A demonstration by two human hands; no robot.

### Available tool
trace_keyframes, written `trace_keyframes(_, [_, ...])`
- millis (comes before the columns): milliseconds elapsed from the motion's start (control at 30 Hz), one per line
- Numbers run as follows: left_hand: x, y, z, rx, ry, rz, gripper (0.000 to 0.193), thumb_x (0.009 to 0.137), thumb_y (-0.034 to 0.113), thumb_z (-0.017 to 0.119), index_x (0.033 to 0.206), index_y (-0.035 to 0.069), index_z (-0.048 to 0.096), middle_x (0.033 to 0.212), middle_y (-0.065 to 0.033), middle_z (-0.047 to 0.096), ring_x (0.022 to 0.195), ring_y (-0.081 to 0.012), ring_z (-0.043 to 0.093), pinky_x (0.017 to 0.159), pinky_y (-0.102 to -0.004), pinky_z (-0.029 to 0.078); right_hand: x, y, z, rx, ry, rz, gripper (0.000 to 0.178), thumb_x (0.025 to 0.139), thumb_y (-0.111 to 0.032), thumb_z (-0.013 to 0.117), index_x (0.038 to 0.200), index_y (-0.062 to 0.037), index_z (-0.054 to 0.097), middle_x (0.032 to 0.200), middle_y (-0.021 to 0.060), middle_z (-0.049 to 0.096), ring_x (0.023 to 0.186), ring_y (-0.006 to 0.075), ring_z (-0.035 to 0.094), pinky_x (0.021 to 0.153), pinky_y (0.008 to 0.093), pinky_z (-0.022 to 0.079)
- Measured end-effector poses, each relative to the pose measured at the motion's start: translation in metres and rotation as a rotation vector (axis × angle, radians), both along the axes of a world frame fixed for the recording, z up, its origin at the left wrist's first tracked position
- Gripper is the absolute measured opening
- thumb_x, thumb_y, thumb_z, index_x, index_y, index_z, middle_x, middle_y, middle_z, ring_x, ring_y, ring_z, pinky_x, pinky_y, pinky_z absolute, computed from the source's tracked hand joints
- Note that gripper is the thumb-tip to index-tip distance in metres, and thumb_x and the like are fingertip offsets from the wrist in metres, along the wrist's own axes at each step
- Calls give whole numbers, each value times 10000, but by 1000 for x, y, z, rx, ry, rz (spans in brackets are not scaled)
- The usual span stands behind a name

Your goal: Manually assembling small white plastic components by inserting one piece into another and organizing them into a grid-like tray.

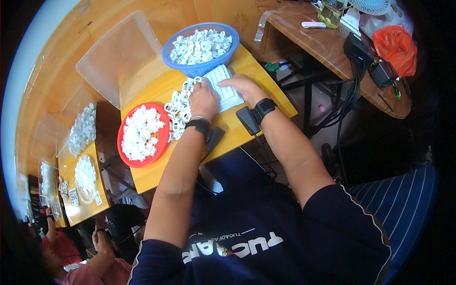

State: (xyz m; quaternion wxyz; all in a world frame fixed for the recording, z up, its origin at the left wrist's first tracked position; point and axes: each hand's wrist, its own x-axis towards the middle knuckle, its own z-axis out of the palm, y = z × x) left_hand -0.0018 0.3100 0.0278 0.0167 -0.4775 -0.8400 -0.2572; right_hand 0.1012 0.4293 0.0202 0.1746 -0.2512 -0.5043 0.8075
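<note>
A stack of white sheets with rows of raised shapes lies on the yellow table, in front of a blue basket. My left hand is closed at the stack's left edge, fingers bent together; whatever they pinch is too small or hidden to make out. Beside it spread loose white plastic pieces, some with dark openings. My right hand grips the stack at its right side, a fingertip resting on the top sheet. Both wrists wear black bands with dark boxes attached.
The blue basket is heaped with white round pieces. A red plate bears small white parts at the left. Beyond stand a clear plastic chair back and a brown table with hanging cables. Other people sit at the lower left.
</note>
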Motion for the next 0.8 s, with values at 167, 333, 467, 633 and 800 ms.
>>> trace_keyframes(167, [4, -1, -6, 93, 218, 37, 361, 856, 208, 478, 1152, 14, 548, 1089, -227, 575, 1072, -389, 537, 937, -473, 383, 3, -12, 1, 27, 14, -130, 304, 740, -104, 687, 991, 68, 668, 887, 145, 700, 737, 226, 684, 667, 324, 534])
trace_keyframes(333, [14, -6, 13, 83, 337, -60, 220, 814, 156, 530, 960, 12, 610, 994, -211, 568, 984, -402, 551, 884, -470, 420, 8, -15, 5, 48, 14, -192, 300, 718, -114, 696, 956, 68, 681, 834, 131, 697, 712, 215, 680, 655, 311, 525])
trace_keyframes(467, [13, -2, 11, 69, 181, -99, 188, 800, 125, 543, 919, -4, 612, 944, -235, 576, 896, -418, 577, 799, -478, 472, 6, -12, 2, 68, -14, -216, 306, 707, -120, 694, 946, 71, 686, 849, 141, 697, 713, 220, 679, 653, 305, 518])
trace_keyframes(633, [30, 0, 15, 44, 40, -62, 222, 870, 119, 499, 1010, -18, 605, 979, -242, 590, 902, -430, 577, 792, -489, 476, -1, 9, -14, 267, -138, -256, 418, 642, -221, 735, 914, 92, 686, 879, 181, 697, 767, 244, 680, 673, 328, 509])
trace_keyframes(800, [41, -9, -7, 266, 70, -115, 251, 874, 113, 492, 1054, -35, 582, 1043, -258, 597, 983, -440, 553, 881, -484, 441, 6, 4, -3, 343, -214, -239, 376, 683, -215, 723, 929, 68, 684, 865, 137, 688, 776, 209, 658, 678, 314, 492])
